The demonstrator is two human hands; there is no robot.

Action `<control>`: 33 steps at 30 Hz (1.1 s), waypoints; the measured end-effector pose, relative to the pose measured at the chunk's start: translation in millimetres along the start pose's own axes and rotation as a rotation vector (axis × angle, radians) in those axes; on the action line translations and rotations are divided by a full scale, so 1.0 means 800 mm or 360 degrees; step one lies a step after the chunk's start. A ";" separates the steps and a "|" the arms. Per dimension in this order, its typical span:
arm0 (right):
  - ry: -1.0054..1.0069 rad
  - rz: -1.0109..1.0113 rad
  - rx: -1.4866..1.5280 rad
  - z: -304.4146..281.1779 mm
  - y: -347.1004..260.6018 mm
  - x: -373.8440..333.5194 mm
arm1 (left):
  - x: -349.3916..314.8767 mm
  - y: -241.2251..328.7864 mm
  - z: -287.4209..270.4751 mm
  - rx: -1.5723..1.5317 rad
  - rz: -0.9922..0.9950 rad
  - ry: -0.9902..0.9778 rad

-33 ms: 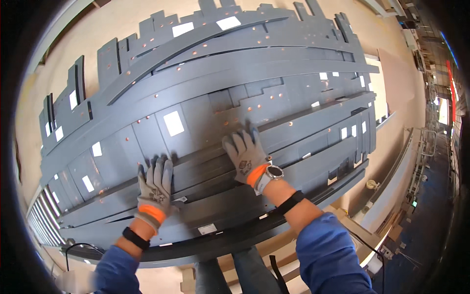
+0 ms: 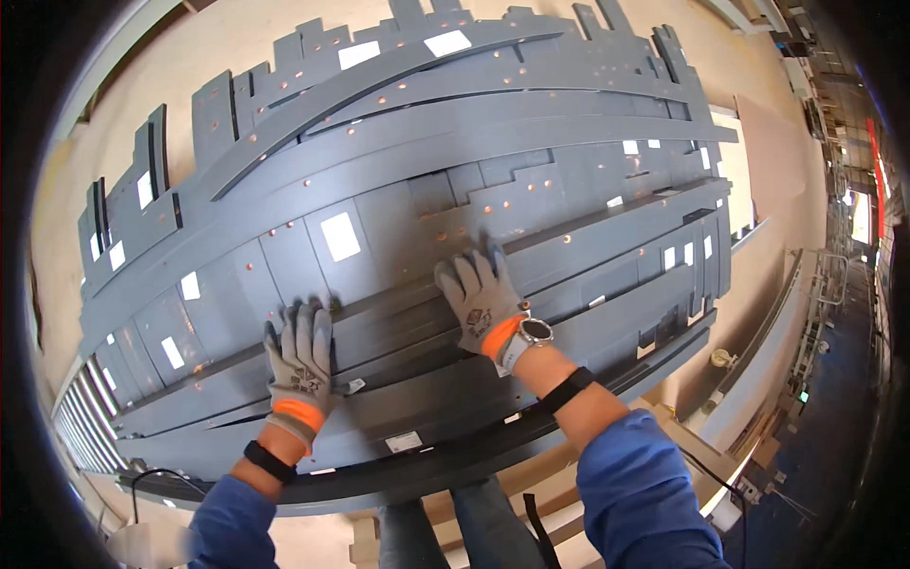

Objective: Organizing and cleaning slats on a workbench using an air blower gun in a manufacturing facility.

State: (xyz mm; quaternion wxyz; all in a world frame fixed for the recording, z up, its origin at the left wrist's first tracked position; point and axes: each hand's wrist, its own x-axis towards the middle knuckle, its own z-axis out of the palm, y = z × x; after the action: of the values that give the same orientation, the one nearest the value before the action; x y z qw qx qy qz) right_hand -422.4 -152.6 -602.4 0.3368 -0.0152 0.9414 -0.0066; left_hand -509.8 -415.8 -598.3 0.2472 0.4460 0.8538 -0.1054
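Observation:
Dark grey flat panels [image 2: 355, 142] of many lengths lie spread in layers before me. My left hand [image 2: 301, 356], in a grey glove with an orange cuff, rests palm down on a long grey strip [image 2: 393, 327] near the front. Its fingers are stretched and slightly apart, with nothing visible in them. Farther right, my right hand [image 2: 479, 299], gloved alike, lies flat with spread fingers across the edge of the same layered strips. A small white label [image 2: 355, 386] shows beside my left hand. Under both palms the surface is hidden.
White labels [image 2: 341, 237] and orange-brown dots are scattered over the panels. Pale board [image 2: 242, 47] shows beyond their far ends. Metal slats [image 2: 81, 427] stand at the left. To the right, a long rail [image 2: 749, 346] runs past the table. My legs [image 2: 493, 526] are close to the front edge.

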 end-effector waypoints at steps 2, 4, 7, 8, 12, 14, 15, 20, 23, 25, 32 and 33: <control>-0.0081 0.0001 0.0004 -0.001 -0.001 0.005 | -0.006 -0.009 0.045 0.0424 -0.0104 0.0424; -0.0075 -0.0007 0.0003 0.000 -0.006 0.002 | -0.016 -0.005 0.033 0.0050 -0.0147 0.0209; 0.0003 0.0054 -0.0017 0.004 -0.010 0.006 | -0.013 -0.017 0.055 0.0045 -0.0092 0.0248; -0.0005 0.0069 -0.0031 0.007 -0.011 0.006 | -0.013 -0.018 0.058 0.0047 -0.0081 0.0181; 0.0007 0.0094 -0.0045 0.007 -0.009 0.000 | -0.008 -0.022 0.047 -0.0121 -0.0021 0.0053; 0.0160 0.0230 0.0096 -0.005 -0.007 -0.013 | -0.004 -0.024 0.036 -0.0210 -0.0010 -0.0007; 0.0305 0.0355 0.0235 -0.016 -0.012 -0.028 | -0.005 -0.027 0.033 -0.0206 -0.0030 -0.0074; 0.1500 0.1366 0.2809 0.092 -0.060 -0.117 | -0.014 -0.025 0.008 -0.0318 -0.0002 -0.0182; 0.1044 0.1497 0.4684 0.101 -0.095 -0.128 | -0.024 -0.011 -0.023 -0.0346 -0.0014 -0.0360; 0.1018 0.1078 0.5251 0.114 -0.125 -0.103 | -0.041 -0.001 -0.042 -0.0370 -0.0051 -0.0384; 0.0919 0.0240 0.5604 0.111 -0.142 -0.075 | -0.135 0.031 -0.098 -0.0339 0.0050 -0.0002; 0.0929 0.0145 0.5586 0.100 -0.143 -0.088 | -0.160 0.031 -0.090 -0.0370 0.0019 -0.0014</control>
State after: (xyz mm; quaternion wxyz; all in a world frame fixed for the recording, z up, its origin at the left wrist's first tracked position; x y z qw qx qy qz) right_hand -314.2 -265.1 -616.9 0.2060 -0.3526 0.1471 0.9009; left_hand -451.7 -463.0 -469.5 0.3016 0.4189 0.8564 -0.0061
